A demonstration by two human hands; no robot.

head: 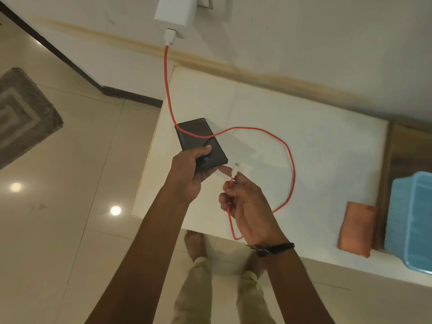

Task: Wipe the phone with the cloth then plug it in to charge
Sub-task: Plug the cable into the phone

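Observation:
My left hand [187,174] grips the lower end of a black phone [198,139], screen up, with a blue fingerprint icon lit beside my thumb. The phone is held over the left part of the white table [315,141]. My right hand [247,204] pinches the red charging cable [291,164] just behind its white plug [235,168]. The plug tip sits a short gap to the right of the phone's bottom edge, not touching it. The cable loops across the table and over the phone up to a white charger [175,12] in a wall socket. An orange cloth [356,229] lies folded at the table's right.
A light blue plastic basket [411,220] stands at the far right edge, beside the cloth. A grey patterned mat [21,113] lies on the tiled floor to the left. My bare feet and beige trousers [198,288] show below the table's front edge.

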